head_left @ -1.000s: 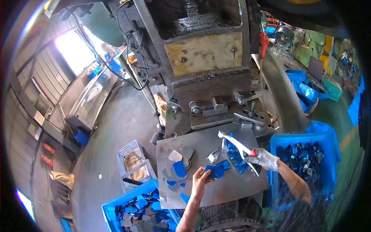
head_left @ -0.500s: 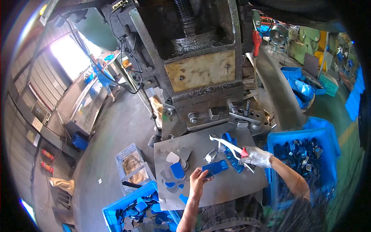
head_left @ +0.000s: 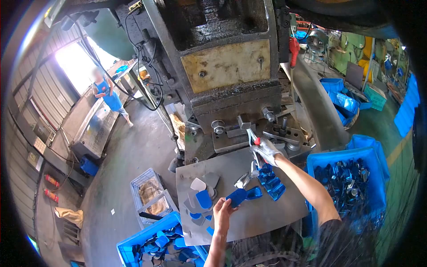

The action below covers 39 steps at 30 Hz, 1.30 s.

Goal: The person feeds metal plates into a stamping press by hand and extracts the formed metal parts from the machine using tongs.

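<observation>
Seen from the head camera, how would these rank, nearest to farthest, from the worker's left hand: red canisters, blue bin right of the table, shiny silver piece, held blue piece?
1. Blue piece: in the left hand.
2. Silver piece: on the table, just beyond.
3. Blue bin: right of the table.
4. Red canisters: far left.

Metalworking factory workshop, greasy heavy press, blue crates of metal parts, corrugated wall, large fan
</observation>
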### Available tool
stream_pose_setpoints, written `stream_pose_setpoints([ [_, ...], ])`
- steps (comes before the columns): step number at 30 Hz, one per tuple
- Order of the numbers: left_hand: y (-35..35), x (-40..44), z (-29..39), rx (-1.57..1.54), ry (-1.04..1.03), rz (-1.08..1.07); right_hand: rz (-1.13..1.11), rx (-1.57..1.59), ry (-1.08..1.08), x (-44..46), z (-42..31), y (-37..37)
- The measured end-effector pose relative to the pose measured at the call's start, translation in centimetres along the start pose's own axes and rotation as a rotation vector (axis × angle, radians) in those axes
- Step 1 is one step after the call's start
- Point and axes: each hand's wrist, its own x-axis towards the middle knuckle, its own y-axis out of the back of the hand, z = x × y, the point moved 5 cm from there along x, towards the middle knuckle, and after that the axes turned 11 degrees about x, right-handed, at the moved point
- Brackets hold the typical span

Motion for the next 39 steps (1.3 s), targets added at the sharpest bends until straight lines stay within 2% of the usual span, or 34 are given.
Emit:
stream_pose_setpoints([
  [1, 0.2, 0.2, -0.3, 0.002, 0.003, -0.002, 0.013, -0.045, 0.021, 1.8, 0.9, -0.2],
  [2, 0.2, 0.3, -0.3, -0.007, -0.001, 0.004, -0.001, 0.129, -0.09, 0.8, -0.3, -1.1],
  [5, 0.0, 0.6, 0.2, -0.024, -0.011, 0.024, -0.012, 0.207, -0.038, 1.1, 0.6, -0.8],
  [6, -0.3, 0.8, 0.7, -0.025, -0.01, 0.034, -0.041, 0.129, -0.027, 0.1, 0.4, -0.4],
  [7, -0.2, 0.8, 0.9, -0.027, -0.004, 0.048, -0.041, 0.259, -0.05, -1.5, 0.7, 0.2],
  [8, 0.9, 1.4, 0.4, 0.062, 0.003, 0.027, -0.061, 0.151, -0.027, -2.7, 1.2, 0.9],
  [9, 0.6, 1.3, 0.7, 0.057, -0.007, 0.037, -0.064, -0.002, -0.166, -7.6, -3.4, 1.0],
  [10, 0.0, 1.4, 1.5, 0.054, -0.018, 0.047, -0.081, -0.025, -0.039, -7.4, 0.5, 2.7],
  [11, -0.4, 1.6, 2.1, 0.052, -0.031, 0.055, -0.096, -0.241, -0.073, -9.3, 0.8, 3.8],
  [13, -0.6, 2.0, 1.9, 0.029, -0.028, 0.062, -0.095, -0.482, -0.221, -13.6, 0.6, 4.4],
  [15, -0.8, 2.6, 1.5, 0.02, -0.039, 0.034, -0.233, -0.731, -0.072, -17.2, -0.5, 3.6],
  [17, -1.4, 2.6, 1.5, 0.005, -0.029, 0.004, -0.353, -0.919, -0.133, -19.3, -1.9, 1.8],
  [21, -1.8, 1.1, 3.4, 0.107, -0.095, 0.022, -0.379, -0.96, -0.02, -18.7, -1.4, 1.4],
  [22, -1.4, -0.7, 4.7, 0.219, -0.159, 0.083, -0.346, -0.948, 0.005, -17.8, -1.4, 1.8],
  [23, 0.3, -1.9, 4.6, 0.466, -0.231, 0.127, -0.314, -0.935, 0.029, -17.1, -1.7, 2.2],
  [24, 0.6, -4.4, 5.8, 0.772, -0.262, 0.221, -0.285, -0.919, -0.02, -16.2, -3.7, 2.5],
  [25, 2.0, -6.0, 5.6, 1.324, -0.516, 0.279, -0.233, -0.884, -0.098, -14.7, -3.9, 3.0],
  [26, 2.7, -7.7, 5.5, 1.486, -0.544, 0.24, -0.158, -0.876, -0.005, -12.9, -3.8, 3.7],
  [28, 3.7, -10.0, 4.6, 1.628, -0.447, 0.211, -0.078, -0.891, 0.134, -8.9, -3.5, 4.2],
  [29, 4.3, -10.8, 4.0, 1.699, -0.396, 0.196, -0.051, -0.861, 0.026, -7.7, -4.6, 3.9],
  [30, 5.1, -11.0, 3.1, 1.632, -0.385, 0.212, -0.022, -0.866, 0.1, -5.8, -4.8, 3.4],
  [31, 5.6, -10.7, 2.1, 1.565, -0.376, 0.227, 0.0, -0.874, 0.074, -4.6, -4.7, 3.4],
  [33, 4.9, -9.9, 1.5, 1.553, -0.512, 0.272, 0.014, -0.895, 0.066, -2.2, -4.2, 2.7],
  [35, 4.0, -9.1, 1.2, 1.477, -0.478, 0.34, 0.013, -0.903, 0.099, -1.0, -4.1, 2.4],
  [39, 3.2, -8.3, 1.1, 1.528, -0.454, 0.359, 0.011, -0.924, 0.11, -0.9, -4.8, 2.1],
])
